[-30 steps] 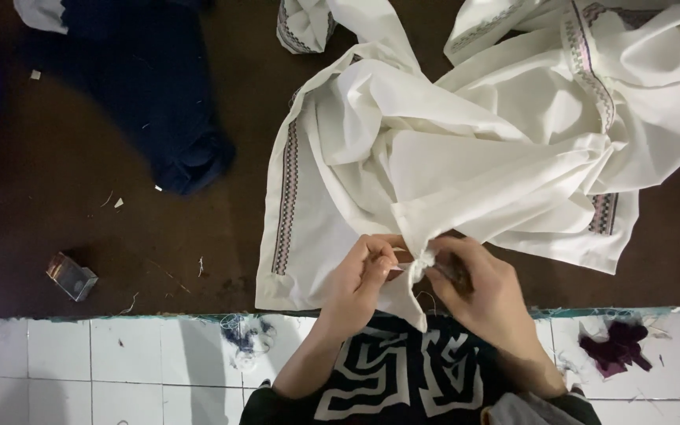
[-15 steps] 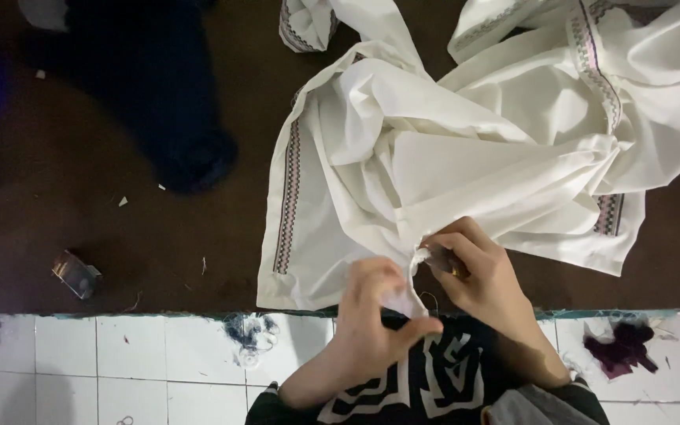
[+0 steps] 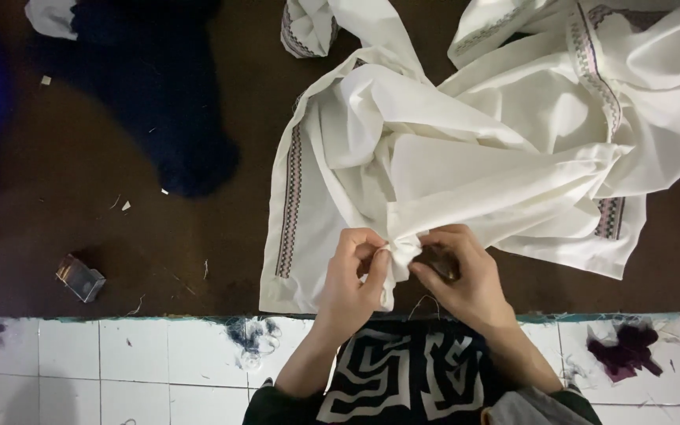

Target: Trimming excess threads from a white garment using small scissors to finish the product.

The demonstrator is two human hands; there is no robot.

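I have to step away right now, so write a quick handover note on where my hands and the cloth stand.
Left hand: pinching a bunched fold of the white embroidered cloth.
Right hand: gripping the same bunch from the other side, a thin thread hanging below.
Cloth lies heaped on the dark brown table, its patterned border at the left edge.
Dark blue garment and a small clear box lie to the left, untouched.
Done and left: cannot tell.

The left hand (image 3: 353, 275), which was lowered toward the body half a second ago, has been raised again to the bunched fold of the white cloth (image 3: 466, 169), now pinched opposite the right hand (image 3: 454, 271).
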